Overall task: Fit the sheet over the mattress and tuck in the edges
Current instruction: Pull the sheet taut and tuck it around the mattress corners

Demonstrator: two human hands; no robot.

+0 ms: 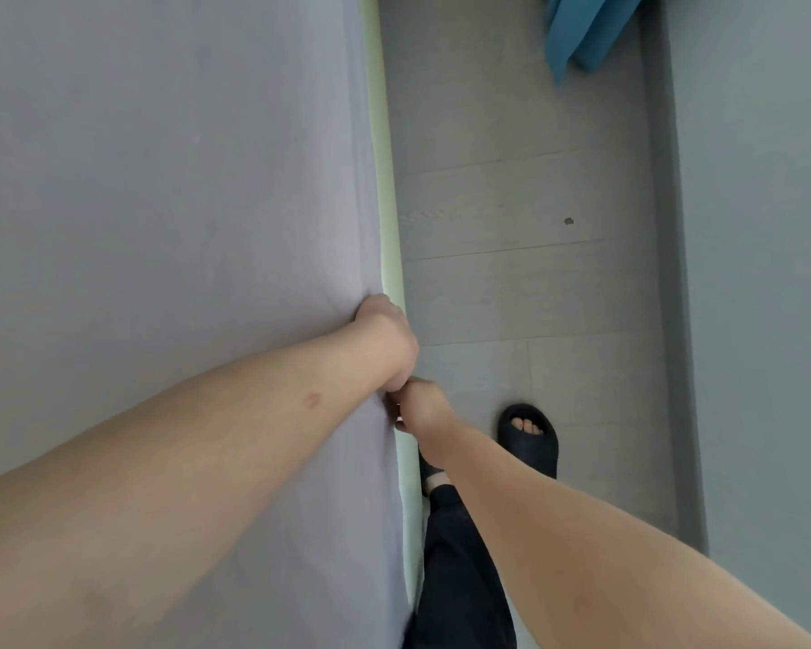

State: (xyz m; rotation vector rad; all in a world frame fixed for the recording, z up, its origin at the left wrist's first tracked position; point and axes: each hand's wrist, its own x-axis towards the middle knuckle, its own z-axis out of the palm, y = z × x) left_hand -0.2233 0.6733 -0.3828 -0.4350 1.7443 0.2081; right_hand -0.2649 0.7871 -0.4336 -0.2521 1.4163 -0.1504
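A pale lilac-grey sheet [169, 189] covers the top of the mattress, which fills the left half of the view. Along its right side runs a light green edge [387, 189], the bed's side. My left hand [385, 341] reaches over that edge with its fingers curled down out of sight, and the sheet puckers toward it. Just below, my right hand [420, 407] grips the sheet's edge at the mattress side, knuckles touching the left hand. The fingertips of both hands are hidden behind the edge.
A narrow strip of grey wood-look floor [525, 274] runs between the bed and a grey wall with skirting [666, 274]. My foot in a black slipper [530, 437] stands there. Blue fabric [591, 30] hangs at the top right.
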